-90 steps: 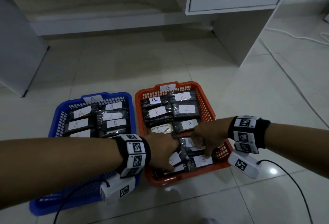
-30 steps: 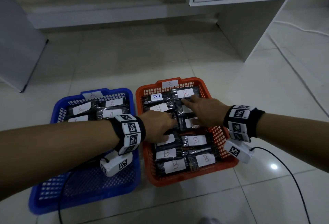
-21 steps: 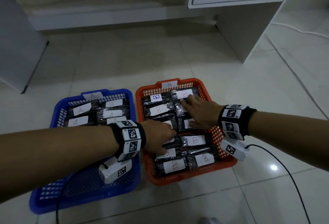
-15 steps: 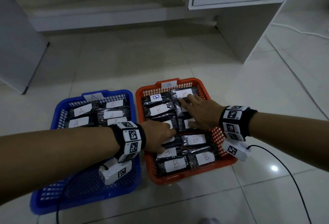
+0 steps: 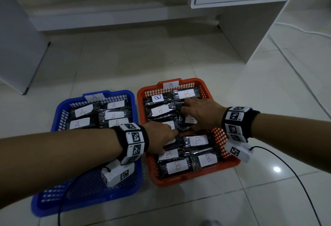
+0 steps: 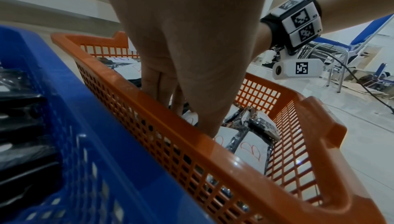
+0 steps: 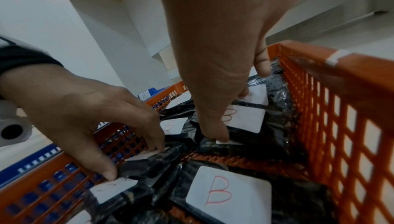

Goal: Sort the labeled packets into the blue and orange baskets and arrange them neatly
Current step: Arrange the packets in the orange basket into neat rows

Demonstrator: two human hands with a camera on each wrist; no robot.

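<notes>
The orange basket (image 5: 230,164), tagged B, holds two rows of black packets with white B labels (image 5: 198,140). The blue basket (image 5: 58,116), tagged A, has A-labelled packets (image 5: 83,111) in its far half. My left hand (image 5: 168,139) reaches over the blue basket and presses straight fingers onto packets in the orange basket's middle left (image 7: 136,162). My right hand (image 5: 189,114) lies spread on packets in the far right row, its thumb (image 7: 215,135) on one label's edge and the fingers further back. Packets under both palms are hidden.
Both baskets stand side by side on a pale tiled floor. A white cabinet panel (image 5: 250,32) rises behind on the right, a grey panel (image 5: 18,46) at the left. A white cable (image 5: 304,32) and a black wrist-camera cable (image 5: 290,173) lie on the floor.
Both hands have moved from the orange basket's near rows to its middle and far rows. The near B packets now lie uncovered, labels up. Over the last second the hands barely shifted.
</notes>
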